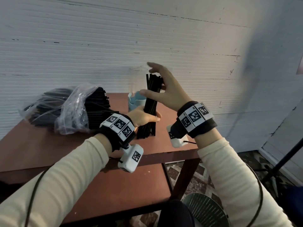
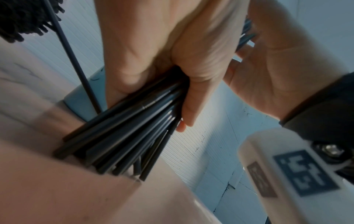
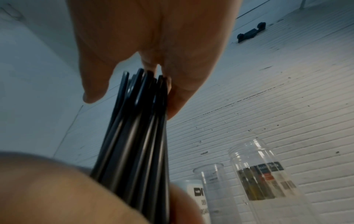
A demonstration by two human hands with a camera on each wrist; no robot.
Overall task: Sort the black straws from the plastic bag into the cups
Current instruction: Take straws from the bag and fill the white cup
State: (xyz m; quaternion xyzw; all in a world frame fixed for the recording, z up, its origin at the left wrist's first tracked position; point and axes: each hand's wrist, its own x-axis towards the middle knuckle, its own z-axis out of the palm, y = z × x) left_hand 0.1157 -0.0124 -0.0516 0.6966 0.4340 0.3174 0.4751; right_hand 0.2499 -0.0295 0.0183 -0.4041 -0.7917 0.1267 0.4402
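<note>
Against the ribbed white wall, on the brown bench's far edge, my left hand (image 1: 144,115) grips a bundle of black straws (image 1: 151,102) upright, ends on the bench. My right hand (image 1: 165,89), fingers spread, steadies the tops. Step: squaring the bundle. Next: lift into the clear cup (image 1: 137,79) behind; the plastic bag (image 1: 68,108) lies at the left edge.

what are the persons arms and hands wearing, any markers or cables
Both hands are bare: left hand, right hand. Cream long sleeves cover both arms. Each wrist carries a black band topped with white blocks printed with black square markers. A white camera box with its own marker hangs under each wrist, and thin black cables trail from them.
</note>
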